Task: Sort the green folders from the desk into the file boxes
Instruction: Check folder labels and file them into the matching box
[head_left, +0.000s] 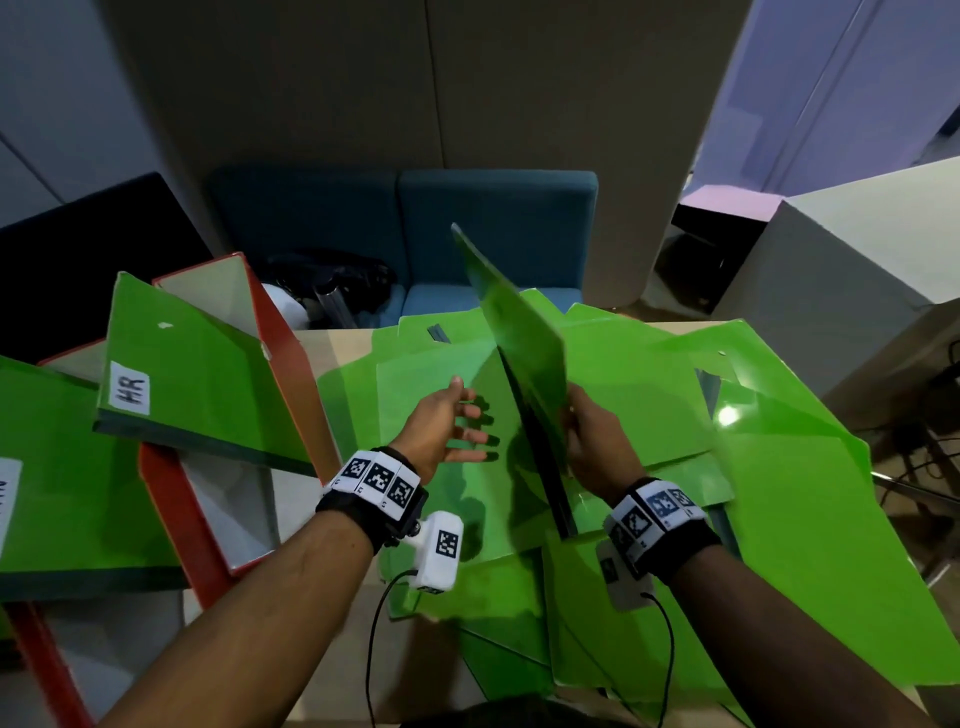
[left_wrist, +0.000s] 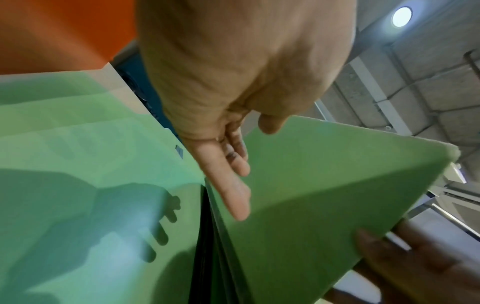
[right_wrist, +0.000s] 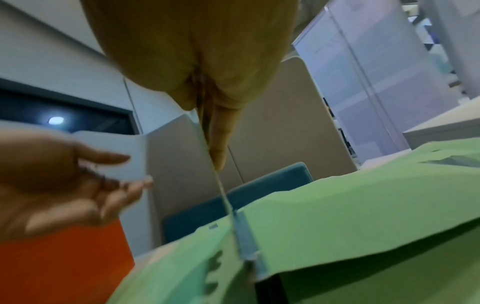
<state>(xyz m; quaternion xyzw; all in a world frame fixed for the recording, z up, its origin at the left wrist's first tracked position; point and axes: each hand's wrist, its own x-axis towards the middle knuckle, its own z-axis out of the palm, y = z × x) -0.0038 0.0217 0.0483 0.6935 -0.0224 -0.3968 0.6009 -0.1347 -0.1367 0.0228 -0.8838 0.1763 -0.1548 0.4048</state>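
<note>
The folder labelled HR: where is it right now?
In the head view the HR folder is at the left, leaning in a red file box, left of the left hand and the loose green folders on the desk.

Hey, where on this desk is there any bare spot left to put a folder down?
Only a bare strip of desk, between the orange file box and the loose green folders, running toward the near edge under the left hand. The right side is buried in folders; the right hand holds one upright.
</note>
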